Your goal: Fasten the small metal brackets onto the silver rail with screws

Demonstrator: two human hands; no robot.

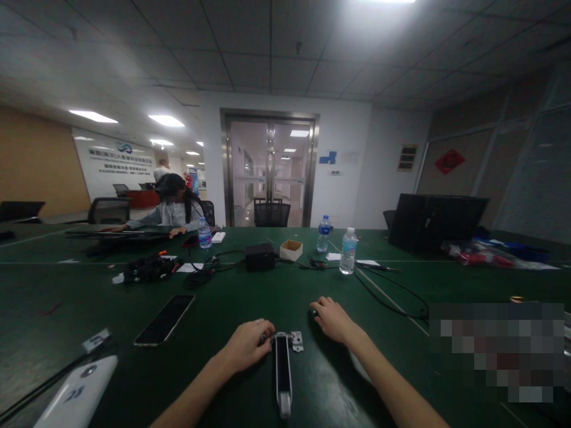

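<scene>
On the green table lies a long, narrow black device with a pale frame (284, 371), pointing toward me. A small silver metal bracket (297, 340) sits at the right of its far end. My left hand (247, 345) is closed at the left of that far end, its fingertips around a small dark part that I cannot make out. Farther right, my right hand (332, 319) rests on the table with curled fingers. Something small and dark shows under its fingertips, apart from the device; its kind is hidden.
A phone (165, 321) lies to the left, with a white device (78, 392) nearer me. Beyond are tangled cables (151, 267), a black box (260, 257), an open small carton (291, 250) and water bottles (348, 252). A person (176, 205) sits across at the left.
</scene>
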